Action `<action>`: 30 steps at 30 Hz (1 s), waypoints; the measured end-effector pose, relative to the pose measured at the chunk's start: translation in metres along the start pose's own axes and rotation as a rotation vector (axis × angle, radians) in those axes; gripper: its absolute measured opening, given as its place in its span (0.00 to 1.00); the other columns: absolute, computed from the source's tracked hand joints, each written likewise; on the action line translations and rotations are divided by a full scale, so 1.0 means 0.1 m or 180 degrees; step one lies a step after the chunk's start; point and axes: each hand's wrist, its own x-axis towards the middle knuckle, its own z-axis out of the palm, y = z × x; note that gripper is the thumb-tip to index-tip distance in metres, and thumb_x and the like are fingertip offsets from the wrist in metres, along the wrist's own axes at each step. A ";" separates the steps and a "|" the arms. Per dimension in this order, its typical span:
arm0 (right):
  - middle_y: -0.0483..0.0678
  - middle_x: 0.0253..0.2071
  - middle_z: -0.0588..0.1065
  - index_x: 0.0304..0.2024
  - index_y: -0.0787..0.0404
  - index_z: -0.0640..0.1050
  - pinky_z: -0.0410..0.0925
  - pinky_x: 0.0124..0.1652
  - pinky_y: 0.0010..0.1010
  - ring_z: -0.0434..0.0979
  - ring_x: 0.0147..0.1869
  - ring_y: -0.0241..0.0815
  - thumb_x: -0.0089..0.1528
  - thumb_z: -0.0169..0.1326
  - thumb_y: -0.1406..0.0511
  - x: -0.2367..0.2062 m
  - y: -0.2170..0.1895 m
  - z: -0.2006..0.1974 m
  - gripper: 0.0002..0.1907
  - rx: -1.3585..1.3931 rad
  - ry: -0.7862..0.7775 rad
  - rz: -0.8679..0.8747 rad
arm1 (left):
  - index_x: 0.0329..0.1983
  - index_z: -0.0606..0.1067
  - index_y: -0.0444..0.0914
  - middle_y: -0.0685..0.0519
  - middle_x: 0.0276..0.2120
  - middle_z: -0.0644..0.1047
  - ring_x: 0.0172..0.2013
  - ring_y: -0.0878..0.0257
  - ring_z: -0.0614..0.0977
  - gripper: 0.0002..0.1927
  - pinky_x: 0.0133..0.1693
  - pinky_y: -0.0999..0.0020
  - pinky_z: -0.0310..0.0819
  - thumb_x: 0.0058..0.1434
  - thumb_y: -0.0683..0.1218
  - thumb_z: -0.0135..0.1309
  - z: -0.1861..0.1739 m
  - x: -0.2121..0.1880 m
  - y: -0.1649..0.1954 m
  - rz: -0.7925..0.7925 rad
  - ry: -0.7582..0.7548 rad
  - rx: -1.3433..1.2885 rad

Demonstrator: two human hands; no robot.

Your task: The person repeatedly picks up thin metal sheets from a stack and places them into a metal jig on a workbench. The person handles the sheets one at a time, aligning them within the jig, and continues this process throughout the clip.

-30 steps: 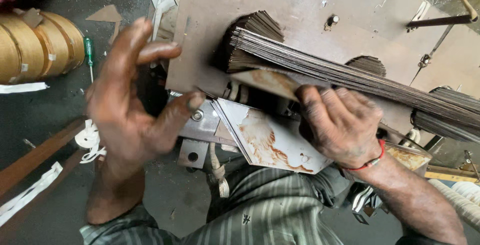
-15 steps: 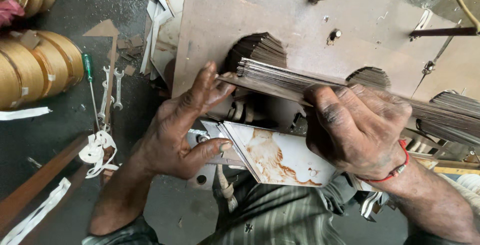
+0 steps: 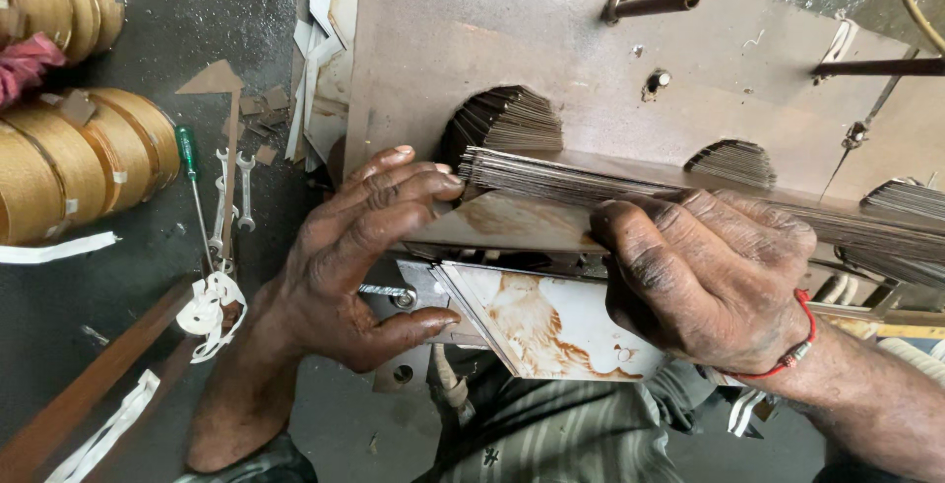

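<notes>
We see strip stack (image 3: 591, 183) lying long along board (image 3: 551, 60) lower edge. Left hand (image 3: 359, 257) fingertips press its end; right hand (image 3: 709, 276) closed over its middle.

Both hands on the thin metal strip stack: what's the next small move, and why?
Probably a light inward tap with the left hand: its fingertips rest against the end of the stack of thin grey metal strips, whose ends look slightly uneven, while the right hand presses down on the stack farther along.
</notes>
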 end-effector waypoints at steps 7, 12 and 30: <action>0.50 0.29 0.75 0.43 0.68 0.78 0.66 0.24 0.35 0.74 0.26 0.43 0.48 0.60 0.73 -0.02 0.03 0.02 0.19 0.0013 -0.0048 0.0016 | 0.38 0.77 0.37 0.39 0.57 0.76 0.62 0.48 0.79 0.20 0.71 0.40 0.63 0.47 0.49 0.72 -0.03 0.09 -0.03 -0.0057 -0.0147 0.0055; 0.51 0.30 0.76 0.43 0.69 0.77 0.65 0.24 0.34 0.74 0.26 0.42 0.48 0.59 0.74 -0.03 0.02 0.01 0.18 -0.0061 -0.0022 -0.0058 | 0.20 0.74 0.37 0.35 0.56 0.77 0.58 0.48 0.81 0.18 0.69 0.42 0.64 0.48 0.49 0.73 -0.02 0.09 -0.04 0.0009 -0.0087 0.0021; 0.55 0.34 0.78 0.45 0.71 0.77 0.69 0.27 0.37 0.77 0.29 0.45 0.51 0.61 0.74 -0.04 0.07 0.02 0.18 0.0122 -0.0093 -0.0035 | 0.15 0.66 0.37 0.32 0.52 0.77 0.52 0.46 0.83 0.26 0.64 0.39 0.68 0.47 0.51 0.74 -0.05 0.18 -0.05 0.0238 -0.0046 -0.0027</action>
